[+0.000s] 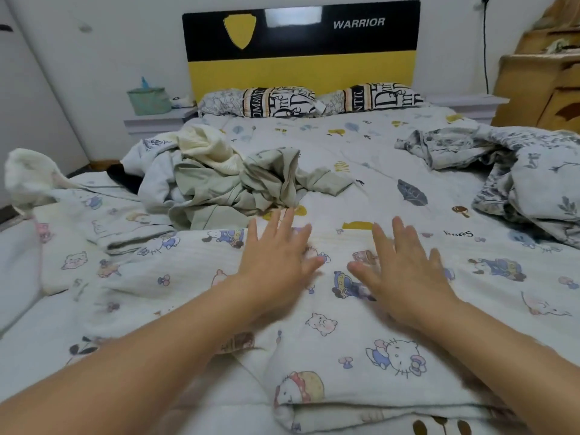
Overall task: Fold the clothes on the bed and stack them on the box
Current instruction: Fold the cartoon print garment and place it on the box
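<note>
A white cartoon-print garment [361, 340] lies spread across the near part of the bed, its front edge folded over. My left hand [276, 255] rests flat on it with fingers apart. My right hand [405, 271] lies flat beside it, palm down, also spread. Neither hand holds anything. Further back on the left is a heap of unfolded clothes: a pale green piece [238, 189], a cream knit [207, 149] and a light grey printed top [150, 158]. No box can be made out for certain.
A crumpled leaf-print quilt [518, 171] is bunched at the right. Two pillows [282, 100] lean on the black and yellow headboard [301, 51]. A white fluffy item [28, 174] sits at the left edge. Wooden furniture [546, 86] stands at the far right.
</note>
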Demonstrator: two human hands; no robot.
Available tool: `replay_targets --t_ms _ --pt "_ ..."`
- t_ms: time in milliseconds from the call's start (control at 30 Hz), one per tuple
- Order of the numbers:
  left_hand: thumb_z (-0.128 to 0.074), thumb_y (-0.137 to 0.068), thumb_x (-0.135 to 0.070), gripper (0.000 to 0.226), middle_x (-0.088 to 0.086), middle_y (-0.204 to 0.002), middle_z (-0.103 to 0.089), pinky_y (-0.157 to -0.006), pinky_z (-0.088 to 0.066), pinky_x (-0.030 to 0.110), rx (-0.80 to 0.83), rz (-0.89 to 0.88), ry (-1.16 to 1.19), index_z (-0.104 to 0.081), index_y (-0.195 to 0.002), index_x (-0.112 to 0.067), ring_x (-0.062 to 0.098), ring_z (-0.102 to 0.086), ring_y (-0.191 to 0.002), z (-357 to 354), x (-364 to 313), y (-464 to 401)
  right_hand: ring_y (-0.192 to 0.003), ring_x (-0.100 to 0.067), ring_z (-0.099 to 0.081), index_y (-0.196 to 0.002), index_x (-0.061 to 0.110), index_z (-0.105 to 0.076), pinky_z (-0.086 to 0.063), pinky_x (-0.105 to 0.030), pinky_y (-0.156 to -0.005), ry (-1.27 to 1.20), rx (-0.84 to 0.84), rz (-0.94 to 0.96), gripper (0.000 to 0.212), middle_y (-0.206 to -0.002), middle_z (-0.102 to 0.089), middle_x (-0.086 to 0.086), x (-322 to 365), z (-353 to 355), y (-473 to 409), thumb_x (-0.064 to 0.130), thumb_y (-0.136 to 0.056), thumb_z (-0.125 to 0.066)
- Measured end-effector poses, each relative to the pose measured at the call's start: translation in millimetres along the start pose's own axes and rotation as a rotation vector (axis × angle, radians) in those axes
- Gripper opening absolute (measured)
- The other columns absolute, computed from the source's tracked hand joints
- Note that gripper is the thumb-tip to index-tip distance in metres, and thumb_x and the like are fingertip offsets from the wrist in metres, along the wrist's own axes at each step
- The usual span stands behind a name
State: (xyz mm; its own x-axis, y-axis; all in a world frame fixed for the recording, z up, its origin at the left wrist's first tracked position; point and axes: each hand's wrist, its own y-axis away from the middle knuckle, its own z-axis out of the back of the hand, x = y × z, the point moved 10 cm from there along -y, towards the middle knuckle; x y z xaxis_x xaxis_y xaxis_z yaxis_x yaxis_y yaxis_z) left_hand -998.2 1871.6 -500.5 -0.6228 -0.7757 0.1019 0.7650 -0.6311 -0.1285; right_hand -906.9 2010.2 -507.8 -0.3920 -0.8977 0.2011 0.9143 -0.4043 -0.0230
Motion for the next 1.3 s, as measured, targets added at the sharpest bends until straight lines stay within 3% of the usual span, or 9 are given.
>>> replay_targets --t_ms 133,533,633,733,800,867,1000,1133,1300 --pt "-0.012 -0.091 -0.064 0.068 0.002 -0.158 0.015 -0.115 0.013 0.051 0.225 0.037 0.073 0.005 -0.149 -0.032 0.023 0.016 -0.145 -56.4 15.7 15.3 -0.144 -0.019 0.022 -0.147 0.033 0.017 0.007 -0.056 -0.114 0.090 0.257 -0.013 0.082 -0.154 0.027 0.003 -10.1 -50.9 10.3 0.075 -0.083 -0.011" --pt "-0.016 -0.093 -0.062 0.066 -0.001 -0.158 0.013 -0.115 0.013 0.047 0.213 -0.008 0.177 0.004 -0.149 -0.033 0.022 0.014 -0.145 -64.3 18.8 16.6 -0.144 -0.016 0.019 -0.146 0.039 0.017 0.008 -0.050 -0.116 0.090 0.237 -0.027 0.077 -0.155 0.024 0.010 -16.3 -55.5 14.2 0.074 -0.083 -0.010" --pt "-0.027 -0.098 -0.051 0.060 0.009 -0.157 -0.013 -0.118 -0.006 0.046 0.306 -0.048 0.229 -0.023 -0.148 -0.019 0.028 -0.009 -0.145 -46.9 25.5 16.1 -0.145 -0.018 0.016 -0.147 0.037 0.015 0.005 -0.052 -0.116 0.107 0.298 -0.056 0.076 -0.156 0.021 0.008 -14.2 -53.1 14.1 0.072 -0.086 -0.014" --pt "-0.040 -0.097 -0.030 0.032 0.009 -0.113 -0.058 -0.093 -0.040 0.038 0.023 -0.082 0.253 -0.061 -0.108 -0.008 0.027 -0.051 -0.111 23.0 50.1 21.3 -0.145 -0.024 -0.009 -0.151 0.025 -0.012 -0.014 -0.053 -0.115 0.078 0.283 -0.073 0.070 -0.158 -0.010 -0.002 -0.3 -31.2 12.4 0.062 -0.093 -0.026" --pt "-0.043 -0.094 -0.020 0.024 0.003 -0.101 -0.061 -0.081 -0.042 0.034 -0.187 -0.035 0.178 -0.065 -0.101 -0.013 0.023 -0.054 -0.100 67.1 81.3 34.0 -0.133 -0.024 -0.033 -0.139 0.019 -0.040 -0.033 -0.043 -0.106 -0.001 0.154 -0.021 0.051 -0.142 -0.040 -0.004 24.9 -4.8 13.1 0.046 -0.097 -0.035" --pt "-0.043 -0.091 -0.013 0.021 0.003 -0.098 -0.059 -0.073 -0.039 0.031 -0.236 0.110 0.118 -0.063 -0.099 -0.013 0.024 -0.054 -0.098 84.2 124.3 47.4 -0.128 -0.021 -0.037 -0.134 0.019 -0.047 -0.037 -0.035 -0.102 -0.099 0.071 0.063 0.041 -0.139 -0.044 -0.002 58.1 12.7 18.5 0.038 -0.098 -0.038" --pt "-0.041 -0.093 -0.011 0.024 0.007 -0.114 -0.057 -0.082 -0.043 0.033 0.021 0.465 0.107 -0.057 -0.111 -0.011 0.027 -0.054 -0.105 53.7 206.0 71.6 -0.132 -0.017 -0.033 -0.138 0.022 -0.042 -0.032 -0.031 -0.105 -0.187 0.084 0.206 0.041 -0.142 -0.040 0.002 119.3 11.9 28.8 0.034 -0.099 -0.039" --pt "-0.048 -0.096 -0.026 0.036 0.010 -0.133 -0.051 -0.093 -0.038 0.027 0.239 0.455 0.305 -0.048 -0.127 -0.009 0.024 -0.049 -0.118 20.4 211.2 84.0 -0.132 -0.022 -0.032 -0.140 0.018 -0.037 -0.033 -0.035 -0.106 -0.137 0.098 0.229 0.042 -0.144 -0.037 -0.003 148.4 4.3 13.3 0.028 -0.100 -0.036" --pt "-0.071 -0.077 -0.037 0.027 0.002 -0.080 -0.060 -0.063 -0.042 0.027 0.428 0.311 0.326 -0.055 -0.079 -0.016 0.016 -0.052 -0.074 0.0 183.4 87.7 -0.134 -0.028 -0.026 -0.142 0.014 -0.027 -0.033 -0.037 -0.102 -0.064 0.061 0.231 0.050 -0.147 -0.028 -0.010 173.0 -4.3 -14.8 0.007 -0.094 -0.041"
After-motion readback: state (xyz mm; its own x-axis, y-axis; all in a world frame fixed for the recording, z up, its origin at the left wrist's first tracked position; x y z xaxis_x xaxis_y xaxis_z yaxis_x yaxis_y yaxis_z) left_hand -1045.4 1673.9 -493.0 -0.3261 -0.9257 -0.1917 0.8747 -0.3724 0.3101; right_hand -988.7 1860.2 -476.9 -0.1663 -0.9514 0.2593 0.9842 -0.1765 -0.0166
